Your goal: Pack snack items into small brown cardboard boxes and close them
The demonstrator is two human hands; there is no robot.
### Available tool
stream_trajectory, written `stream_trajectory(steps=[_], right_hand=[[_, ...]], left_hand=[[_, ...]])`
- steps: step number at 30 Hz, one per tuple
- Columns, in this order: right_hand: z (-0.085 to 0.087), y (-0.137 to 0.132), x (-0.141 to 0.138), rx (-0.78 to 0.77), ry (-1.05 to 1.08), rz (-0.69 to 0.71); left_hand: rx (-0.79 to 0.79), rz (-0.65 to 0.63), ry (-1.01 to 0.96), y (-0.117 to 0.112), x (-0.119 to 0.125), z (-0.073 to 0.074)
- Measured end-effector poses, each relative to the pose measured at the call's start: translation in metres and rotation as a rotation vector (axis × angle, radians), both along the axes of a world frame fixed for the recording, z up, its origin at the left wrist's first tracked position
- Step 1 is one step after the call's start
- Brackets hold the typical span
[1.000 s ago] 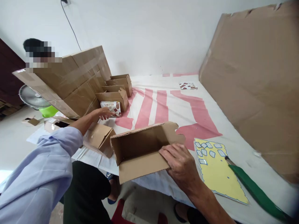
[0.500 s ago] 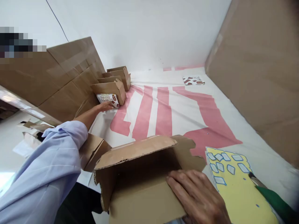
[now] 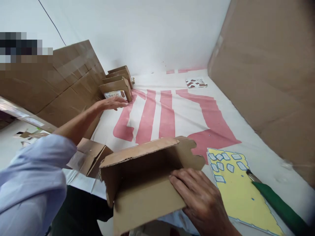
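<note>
An open brown cardboard box lies on its side at the near edge of the table. My right hand rests flat on its lower flap, fingers stretched out and pressing it down. My left hand reaches far out to the left, fingers extended, touching a white printed packet that sticks out of a small cardboard box. That box is the nearest in a row of similar small boxes.
A large taped carton stands at the left, a big cardboard sheet leans at the right. A yellow sticker sheet and a green-handled tool lie at the right. Another packet lies far back. A folded small box sits beside my left arm.
My left hand has reached further out to the packet in the row of boxes and now rests on it. My right hand stays on the open box's flap. My view has shifted.
</note>
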State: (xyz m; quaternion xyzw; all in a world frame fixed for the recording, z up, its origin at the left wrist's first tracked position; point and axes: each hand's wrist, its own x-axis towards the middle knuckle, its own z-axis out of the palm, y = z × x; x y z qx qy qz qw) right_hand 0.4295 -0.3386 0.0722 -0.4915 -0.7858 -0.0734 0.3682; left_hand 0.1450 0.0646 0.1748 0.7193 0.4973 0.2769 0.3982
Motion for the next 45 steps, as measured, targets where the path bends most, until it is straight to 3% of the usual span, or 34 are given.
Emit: stream_trajectory(steps=[2,4,5,7,9,11,13,16,19,23,26,29,32,35,39,43,45], right_hand=[[0.003,0.002,-0.001,-0.007,-0.018,-0.027],[0.002,0.004,-0.002,0.019,-0.021,-0.075],[0.001,0.006,-0.004,0.032,-0.023,-0.095],[-0.003,0.009,-0.007,0.057,-0.029,-0.115],[-0.006,0.011,-0.010,0.091,-0.023,-0.101],[-0.008,0.012,-0.014,0.147,0.001,-0.101],[-0.010,0.013,-0.016,0.212,0.045,-0.138],[-0.012,0.013,-0.016,0.263,0.097,-0.190],[-0.017,0.014,-0.014,0.213,0.087,-0.177],[-0.029,0.016,-0.012,0.150,0.046,-0.134],[-0.038,0.018,-0.011,0.118,0.026,-0.119],[-0.044,0.019,-0.009,0.085,0.018,-0.120],[-0.047,0.019,-0.009,0.076,0.015,-0.120],[-0.049,0.020,-0.011,0.054,0.018,-0.114],[-0.054,0.019,-0.014,0.024,0.019,-0.093],[-0.057,0.018,-0.014,-0.004,0.036,-0.079],[-0.056,0.017,-0.013,-0.008,0.039,-0.074]], left_hand=[[-0.156,-0.379,0.205,-0.060,-0.002,0.031],[-0.106,-0.608,0.366,-0.125,-0.006,0.044],[-0.008,-0.666,0.461,-0.156,-0.008,0.042],[0.303,-0.593,0.562,-0.204,-0.005,0.028],[0.475,-0.525,0.728,-0.226,0.004,0.010],[0.540,-0.449,0.873,-0.222,0.013,0.003],[0.567,-0.352,0.948,-0.195,0.016,0.009],[0.608,-0.191,0.928,-0.130,0.006,0.035],[0.580,-0.063,0.803,-0.059,-0.013,0.052],[0.538,0.085,0.587,0.015,-0.029,0.044],[0.545,0.162,0.558,0.042,-0.034,0.030],[0.605,0.255,0.502,0.045,-0.038,0.020],[0.753,0.240,0.469,0.026,-0.038,0.012],[0.783,0.105,0.545,-0.001,-0.028,0.000],[0.533,-0.241,0.807,-0.024,-0.007,-0.014],[0.754,-0.165,0.954,-0.037,0.010,-0.014],[0.857,-0.191,1.001,-0.049,0.017,-0.015]])
